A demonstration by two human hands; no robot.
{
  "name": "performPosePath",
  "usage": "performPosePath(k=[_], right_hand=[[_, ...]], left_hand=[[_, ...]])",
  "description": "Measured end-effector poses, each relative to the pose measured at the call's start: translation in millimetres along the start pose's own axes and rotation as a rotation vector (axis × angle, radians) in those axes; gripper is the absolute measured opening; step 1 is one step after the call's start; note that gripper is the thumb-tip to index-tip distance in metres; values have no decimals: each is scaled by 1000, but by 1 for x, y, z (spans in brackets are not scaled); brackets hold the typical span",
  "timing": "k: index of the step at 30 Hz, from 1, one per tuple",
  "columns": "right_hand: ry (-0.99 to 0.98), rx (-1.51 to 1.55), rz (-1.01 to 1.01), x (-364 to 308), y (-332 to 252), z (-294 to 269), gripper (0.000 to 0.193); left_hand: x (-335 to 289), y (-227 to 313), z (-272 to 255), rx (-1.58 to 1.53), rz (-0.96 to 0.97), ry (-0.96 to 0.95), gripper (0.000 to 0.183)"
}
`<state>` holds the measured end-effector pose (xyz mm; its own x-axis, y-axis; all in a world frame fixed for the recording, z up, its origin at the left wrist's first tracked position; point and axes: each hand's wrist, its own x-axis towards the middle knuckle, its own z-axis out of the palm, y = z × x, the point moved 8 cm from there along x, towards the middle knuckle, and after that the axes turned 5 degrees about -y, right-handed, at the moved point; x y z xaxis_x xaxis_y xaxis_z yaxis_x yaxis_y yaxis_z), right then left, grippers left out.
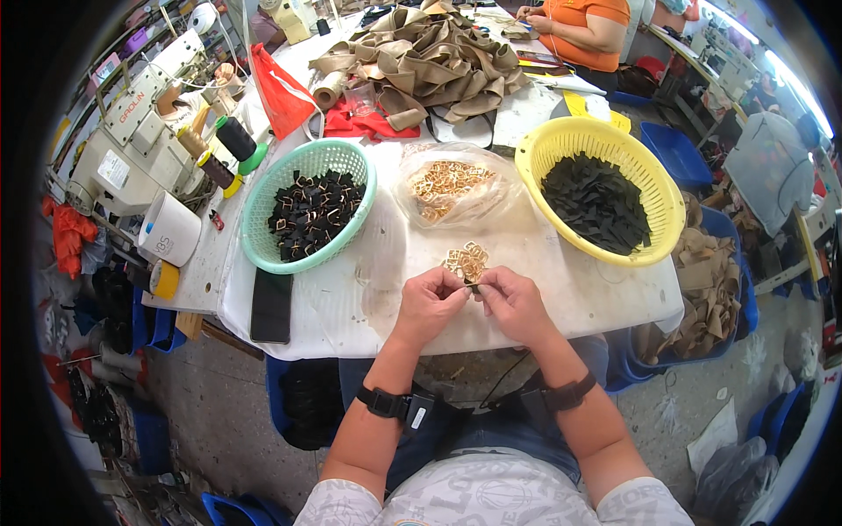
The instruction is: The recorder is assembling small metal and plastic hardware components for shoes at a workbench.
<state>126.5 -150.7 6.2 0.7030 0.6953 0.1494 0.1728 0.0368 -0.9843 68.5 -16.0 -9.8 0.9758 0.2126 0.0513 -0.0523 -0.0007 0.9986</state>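
My left hand (431, 303) and my right hand (514, 305) meet near the table's front edge, fingertips pinched together. Between them is a small gold-coloured buckle with a bit of black strap (473, 287), mostly hidden by the fingers. Just beyond the fingertips lies a little heap of loose gold-coloured buckles (467, 258). Farther back, a clear plastic bag (412, 210) holds many more. On the left a mint-green basket (252, 215) contains black strap pieces fitted with buckles. A yellow basket (671, 210) on the right is partly filled with plain black strap pieces.
A black phone (271, 309) lies at the table's left front. Brown fabric pieces (430, 53) are piled at the back, near a red cloth (373, 123). Sewing machines (132, 145) stand left. Blue bins (745, 289) flank the right side. A person in orange (589, 31) works across the table.
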Motion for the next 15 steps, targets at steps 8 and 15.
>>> performPosePath(k=[8,15], right_hand=[[32,-78,-41,1,-5,0,6],[-34,293,122,5,9,-6,7]], left_hand=[[-2,6,1,130,26,124,6],[-1,22,1,-44,150,41,18]])
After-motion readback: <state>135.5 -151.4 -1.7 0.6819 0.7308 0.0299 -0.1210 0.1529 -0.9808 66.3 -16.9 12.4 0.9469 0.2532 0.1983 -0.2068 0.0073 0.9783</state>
